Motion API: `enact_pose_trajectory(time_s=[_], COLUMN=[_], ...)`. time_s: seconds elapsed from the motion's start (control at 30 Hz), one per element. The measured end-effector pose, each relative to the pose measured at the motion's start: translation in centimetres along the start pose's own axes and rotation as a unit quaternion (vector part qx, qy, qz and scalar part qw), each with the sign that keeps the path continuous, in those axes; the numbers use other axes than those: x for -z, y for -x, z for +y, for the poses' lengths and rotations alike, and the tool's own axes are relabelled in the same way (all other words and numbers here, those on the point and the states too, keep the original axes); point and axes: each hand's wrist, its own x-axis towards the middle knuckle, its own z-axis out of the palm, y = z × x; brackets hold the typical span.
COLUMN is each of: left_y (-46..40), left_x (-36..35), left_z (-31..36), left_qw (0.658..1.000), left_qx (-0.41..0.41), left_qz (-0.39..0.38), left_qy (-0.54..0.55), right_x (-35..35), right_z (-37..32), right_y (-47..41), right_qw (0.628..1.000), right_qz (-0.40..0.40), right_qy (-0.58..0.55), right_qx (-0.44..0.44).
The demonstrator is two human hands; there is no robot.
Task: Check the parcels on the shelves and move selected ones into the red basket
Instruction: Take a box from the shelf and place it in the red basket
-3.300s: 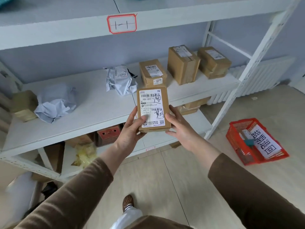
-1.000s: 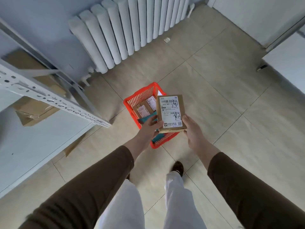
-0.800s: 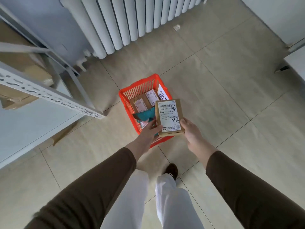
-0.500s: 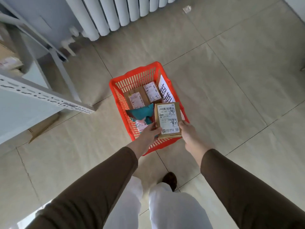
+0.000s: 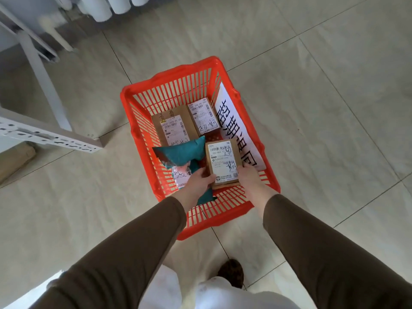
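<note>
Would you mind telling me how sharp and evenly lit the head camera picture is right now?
Head view: the held parcel and red basket are sharp, its label's handwriting legible; the radiator and shelf frame at the upper left are smeared; wide-angle bending shows along the floor joints; lighting is soft, without glare.

Parcel storeroom: metal shelving [image 5: 51,136], labelled cartons [image 5: 174,128] in red basket [image 5: 142,112], tiled floor [image 5: 323,108], radiator [image 5: 107,5].

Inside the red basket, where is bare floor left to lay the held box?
Bare mesh shows under the held box, along the white sign and near wall of the red basket. The teal bag and two cardboard parcels crowd the left and far parts.
</note>
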Motion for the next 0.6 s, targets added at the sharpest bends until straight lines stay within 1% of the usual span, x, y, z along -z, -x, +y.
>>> enact_pose_trajectory(time_s=[0.1, 0.2, 0.33, 0.43, 0.6], left_y=[-2.0, -3.3, -4.4, -4.9, -5.2], left_x=[-0.2, -0.3, -0.2, -0.3, -0.8], left_z=[-0.9, -1.4, -1.3, -1.0, -0.6], left_qw=[0.997, 0.989, 0.969, 0.964, 0.954], left_qx=[-0.006, -0.010, -0.030, -0.022, 0.029], left_qz=[0.026, 0.047, 0.073, 0.076, 0.071], left_qy=[-0.076, -0.142, -0.236, -0.254, -0.291], right_x=[-0.4, -0.8, -1.3, -1.5, -1.7], right_z=[0.6, 1.0, 1.3, 1.5, 1.1], right_y=[-2.1, -4.0, -5.2, -5.9, -5.9], right_qw=[1.000, 0.999, 0.998, 0.996, 0.986], right_qz=[0.001, -0.003, -0.011, -0.008, 0.002], right_qy=[0.009, 0.051, 0.066, 0.093, 0.168], right_qx=[-0.008, -0.010, -0.012, -0.007, 0.006])
